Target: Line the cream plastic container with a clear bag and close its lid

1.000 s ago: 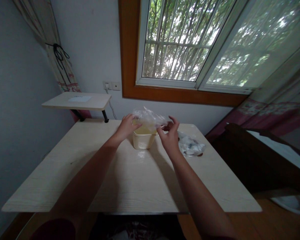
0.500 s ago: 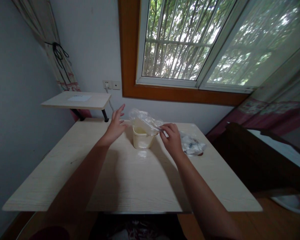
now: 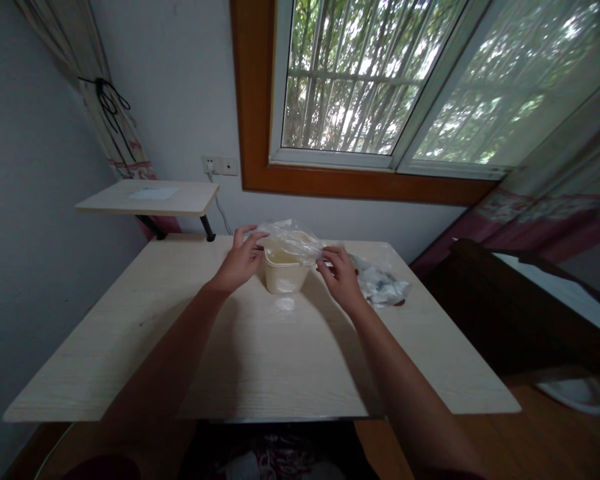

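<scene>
Both hands are at a clear plastic bag [image 3: 290, 241] that lies across the top of a cream plastic basket [image 3: 286, 275]. The left hand [image 3: 241, 261] curves against the bag's left end, and the right hand [image 3: 341, 280] pinches its right end. Just beyond the right hand lies a second plastic bag [image 3: 383, 285], bunched up with something white inside. All of this sits on a pale wood table [image 3: 130, 360] — under a window [image 3: 345, 87] looking onto green leaves.
</scene>
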